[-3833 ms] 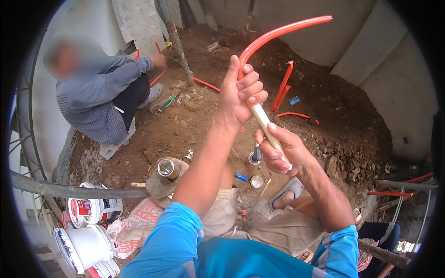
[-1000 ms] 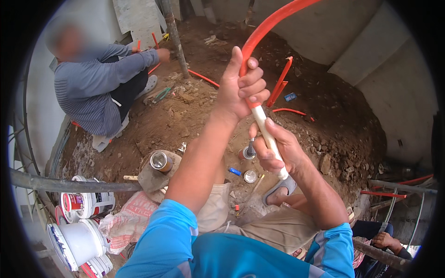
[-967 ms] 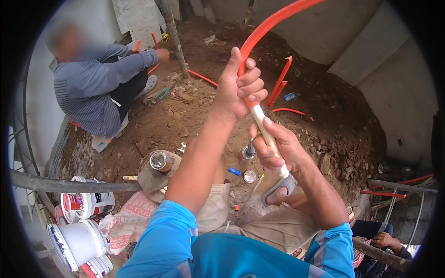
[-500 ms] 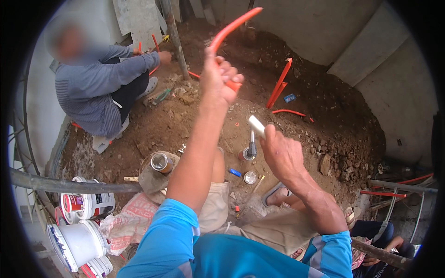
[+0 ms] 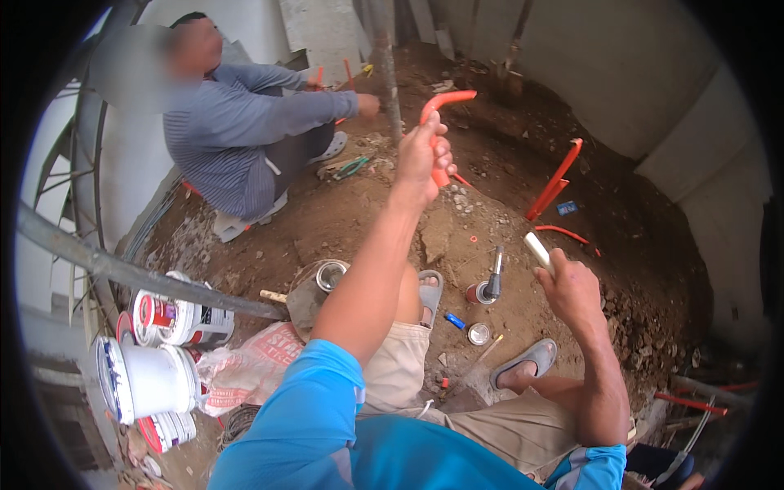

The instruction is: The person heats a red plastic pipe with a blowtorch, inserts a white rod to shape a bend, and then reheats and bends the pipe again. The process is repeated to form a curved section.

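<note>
My left hand (image 5: 425, 163) is closed around a bent orange plastic pipe (image 5: 452, 97), held up in front of me. The pipe's curved end points right above the fist, and its other end shows below the fingers. Lower and to the right, my right hand (image 5: 570, 290) grips a short white cylindrical piece (image 5: 538, 251) that sticks out past the thumb. What lies inside that palm is hidden. On the dirt left of this hand stands a small can with a dark torch-like nozzle (image 5: 493, 284). Near it lie a blue lighter-like object (image 5: 454, 320) and a round tin (image 5: 478, 333).
A co-worker (image 5: 245, 139) squats at the left near a metal post (image 5: 387, 73). Orange pipes (image 5: 557, 181) rise from the soil at the right. White buckets (image 5: 159, 380), a sack (image 5: 253, 363), an open can (image 5: 331, 276) and a curved metal bar (image 5: 139, 269) are at the left.
The view has swung, so the scene sits farther right and lower. The orange pipe has turned in my left hand, its upper end now more level. The co-worker's head has lifted. Both hands keep their grips.
</note>
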Demonstrator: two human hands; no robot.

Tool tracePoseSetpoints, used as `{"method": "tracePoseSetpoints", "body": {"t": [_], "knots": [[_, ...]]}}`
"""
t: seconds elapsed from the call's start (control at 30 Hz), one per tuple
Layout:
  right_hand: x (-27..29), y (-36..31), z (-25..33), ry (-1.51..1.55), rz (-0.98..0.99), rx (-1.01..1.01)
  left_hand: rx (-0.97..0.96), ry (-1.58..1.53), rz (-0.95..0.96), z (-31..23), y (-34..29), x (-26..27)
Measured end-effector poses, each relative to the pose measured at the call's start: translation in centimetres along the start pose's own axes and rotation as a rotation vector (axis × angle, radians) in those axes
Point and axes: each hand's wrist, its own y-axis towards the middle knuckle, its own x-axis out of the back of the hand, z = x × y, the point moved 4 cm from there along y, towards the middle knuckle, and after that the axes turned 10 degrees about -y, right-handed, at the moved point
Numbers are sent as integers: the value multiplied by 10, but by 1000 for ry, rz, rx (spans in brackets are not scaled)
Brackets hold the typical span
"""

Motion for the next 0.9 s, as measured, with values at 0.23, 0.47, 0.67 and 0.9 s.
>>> {"method": "tracePoseSetpoints", "body": {"t": [0.23,0.47,0.67,0.9], "knots": [[-5,3,-2,12,71,6,69,-14,-29,-6,23,36],[1,-7,-8,37,126,6,113,197,-96,-8,57,104],[1,-17,-24,55,160,-24,134,307,-175,-13,67,136],[3,-23,-34,42,177,-53,-24,394,-256,-9,70,127]]}}
